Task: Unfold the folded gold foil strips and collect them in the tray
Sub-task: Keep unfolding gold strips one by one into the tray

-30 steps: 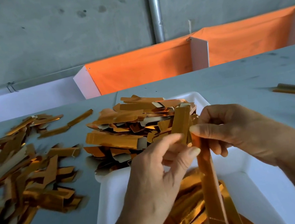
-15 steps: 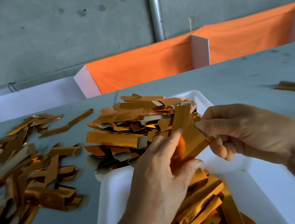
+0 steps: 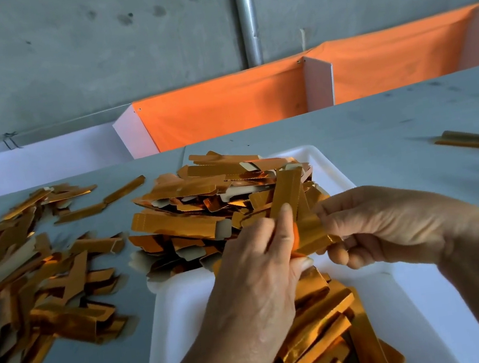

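A gold foil strip (image 3: 311, 229) is pinched between both hands above the white tray (image 3: 401, 291). My left hand (image 3: 257, 274) grips its left part with thumb and fingers; my right hand (image 3: 376, 223) holds its right end. The strip is bent, one leg sticking up towards the far pile. Several flattened gold strips (image 3: 322, 345) lie in the near part of the tray, partly under my left wrist. A heap of folded strips (image 3: 204, 204) covers the tray's far left corner.
Another spread of gold strips (image 3: 30, 281) lies on the grey table at the left. Two strips (image 3: 475, 140) rest at the far right. Orange cloth bins (image 3: 221, 107) with white dividers stand behind the table against a concrete wall.
The strip hung long and vertical from both hands a second ago; it has since been swung up and bent between the hands, which stayed over the tray.
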Available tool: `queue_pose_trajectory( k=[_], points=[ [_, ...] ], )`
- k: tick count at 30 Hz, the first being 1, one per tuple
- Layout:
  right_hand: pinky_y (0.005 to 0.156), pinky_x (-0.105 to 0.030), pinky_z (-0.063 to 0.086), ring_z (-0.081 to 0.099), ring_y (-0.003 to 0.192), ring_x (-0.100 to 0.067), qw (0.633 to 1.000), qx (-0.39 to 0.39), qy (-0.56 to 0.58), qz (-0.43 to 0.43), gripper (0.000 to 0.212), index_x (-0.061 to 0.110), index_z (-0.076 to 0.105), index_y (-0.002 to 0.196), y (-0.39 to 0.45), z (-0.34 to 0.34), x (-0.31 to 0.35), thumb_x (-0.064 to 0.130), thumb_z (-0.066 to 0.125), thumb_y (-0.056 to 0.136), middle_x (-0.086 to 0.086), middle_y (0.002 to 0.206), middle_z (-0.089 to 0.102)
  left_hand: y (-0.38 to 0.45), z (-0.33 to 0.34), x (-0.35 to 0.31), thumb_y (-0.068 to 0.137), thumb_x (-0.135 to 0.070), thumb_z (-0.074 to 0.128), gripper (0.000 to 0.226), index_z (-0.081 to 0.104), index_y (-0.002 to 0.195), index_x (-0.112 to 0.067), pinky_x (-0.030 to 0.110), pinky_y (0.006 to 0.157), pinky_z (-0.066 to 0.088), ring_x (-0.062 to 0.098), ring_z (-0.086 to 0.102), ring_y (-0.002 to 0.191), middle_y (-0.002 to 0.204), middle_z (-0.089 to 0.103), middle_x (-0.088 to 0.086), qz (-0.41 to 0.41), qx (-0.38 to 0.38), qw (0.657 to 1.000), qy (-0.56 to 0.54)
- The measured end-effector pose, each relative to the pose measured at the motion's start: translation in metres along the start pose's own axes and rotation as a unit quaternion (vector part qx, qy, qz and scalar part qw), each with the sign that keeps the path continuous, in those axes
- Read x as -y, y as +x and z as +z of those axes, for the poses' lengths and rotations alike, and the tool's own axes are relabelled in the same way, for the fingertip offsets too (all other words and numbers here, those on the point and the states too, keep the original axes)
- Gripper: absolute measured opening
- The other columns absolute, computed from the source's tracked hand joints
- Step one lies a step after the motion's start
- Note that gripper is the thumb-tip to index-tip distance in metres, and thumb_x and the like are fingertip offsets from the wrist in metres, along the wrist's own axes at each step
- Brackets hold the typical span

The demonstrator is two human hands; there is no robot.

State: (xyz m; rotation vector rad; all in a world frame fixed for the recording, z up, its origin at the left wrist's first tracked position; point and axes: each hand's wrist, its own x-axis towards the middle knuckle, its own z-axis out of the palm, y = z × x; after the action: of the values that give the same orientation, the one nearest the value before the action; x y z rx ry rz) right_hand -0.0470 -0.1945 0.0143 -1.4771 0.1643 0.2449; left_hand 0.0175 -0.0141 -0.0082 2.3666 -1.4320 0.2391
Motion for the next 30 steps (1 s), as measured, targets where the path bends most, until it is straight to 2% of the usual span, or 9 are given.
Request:
queue_pose_trajectory(
  k=[5,8,10,13,16,19,23,26,30],
  points=[
    [0.048,-0.017,0.049,0.059,0.051,-0.008,1.0,0.017,0.005,0.019,0.021,0.017,0.077,0.076,0.008,0.001,-0.007,0.032,0.072,0.062,-0.004,0.067,0.066,0.002,-0.005,-0.001,0.085,-0.038,0.057,0.066,0.04,0.141,-0.008,0.018,0.073,0.041,0.007,0.048,0.086,0.104,0.055,-0.003,0.006,0.003,0.997,0.083],
    [0.047,-0.015,0.044,0.052,0.046,-0.005,0.999,-0.01,-0.041,0.018,0.012,0.017,0.075,0.072,0.009,0.001,-0.007,0.028,0.073,0.067,0.0,0.06,0.06,0.002,-0.001,0.001,0.099,-0.041,0.033,0.069,-0.006,0.15,-0.019,0.015,0.085,0.021,0.002,0.019,0.095,0.127,0.031,-0.007,0.028,0.03,0.994,0.103],
    [0.046,-0.015,0.042,0.049,0.046,-0.006,0.996,-0.038,-0.085,0.008,0.011,0.017,0.074,0.073,0.01,0.001,-0.007,0.015,0.069,0.083,0.0,0.06,0.059,0.004,0.004,0.001,0.101,-0.038,0.025,0.065,-0.017,0.148,-0.02,0.017,0.091,0.023,0.005,0.023,0.104,0.132,0.025,-0.007,0.04,0.02,0.991,0.122],
    [0.046,-0.016,0.04,0.046,0.047,-0.008,0.99,-0.077,-0.115,0.017,0.018,0.011,0.072,0.082,0.011,0.001,-0.008,0.005,0.058,0.091,-0.001,0.061,0.057,0.007,0.005,0.0,0.099,-0.035,0.034,0.064,0.0,0.15,-0.018,0.023,0.098,0.033,0.011,0.039,0.116,0.13,0.039,-0.005,0.039,0.02,0.992,0.116],
    [0.045,-0.016,0.04,0.046,0.046,-0.007,0.991,-0.086,-0.1,0.03,0.015,0.008,0.069,0.086,0.011,0.001,-0.008,0.005,0.057,0.092,-0.001,0.059,0.055,0.003,-0.001,-0.001,0.082,-0.043,0.057,0.064,0.044,0.139,-0.017,0.018,0.073,0.048,0.011,0.063,0.091,0.104,0.065,-0.006,0.019,0.009,0.999,0.028],
    [0.042,-0.015,0.04,0.046,0.042,-0.006,0.994,-0.095,-0.047,0.021,0.013,0.007,0.066,0.088,0.01,-0.001,-0.005,0.007,0.054,0.093,0.001,0.054,0.054,-0.001,0.003,0.005,0.077,-0.061,0.034,0.074,0.025,0.146,-0.035,0.011,0.08,0.036,0.003,0.054,0.106,0.123,0.055,-0.018,-0.002,-0.05,0.998,-0.032],
    [0.041,-0.016,0.041,0.046,0.042,-0.007,0.989,-0.148,-0.028,0.008,0.017,0.006,0.067,0.086,0.009,-0.003,-0.004,0.007,0.052,0.094,-0.003,0.057,0.053,0.001,0.004,0.006,0.085,-0.061,0.039,0.071,0.009,0.146,-0.044,0.006,0.091,0.027,-0.005,0.037,0.123,0.139,0.035,-0.028,-0.018,-0.049,0.998,-0.028],
    [0.042,-0.016,0.042,0.049,0.043,-0.007,0.991,-0.137,-0.011,0.002,0.016,0.001,0.068,0.096,0.009,-0.004,-0.005,0.009,0.054,0.094,-0.004,0.06,0.056,0.0,0.003,0.008,0.088,-0.049,0.049,0.064,0.019,0.144,-0.046,0.005,0.094,0.025,-0.006,0.035,0.127,0.141,0.033,-0.031,-0.044,-0.08,0.993,-0.069],
    [0.047,-0.017,0.048,0.057,0.05,-0.008,0.998,-0.057,0.004,0.014,0.016,0.006,0.072,0.091,0.006,-0.004,-0.003,0.016,0.065,0.082,-0.005,0.066,0.062,-0.001,-0.001,0.009,0.086,-0.019,0.065,0.049,0.051,0.132,-0.027,0.009,0.089,0.042,0.002,0.06,0.108,0.126,0.059,-0.015,-0.009,-0.077,0.995,-0.062]
  ],
)
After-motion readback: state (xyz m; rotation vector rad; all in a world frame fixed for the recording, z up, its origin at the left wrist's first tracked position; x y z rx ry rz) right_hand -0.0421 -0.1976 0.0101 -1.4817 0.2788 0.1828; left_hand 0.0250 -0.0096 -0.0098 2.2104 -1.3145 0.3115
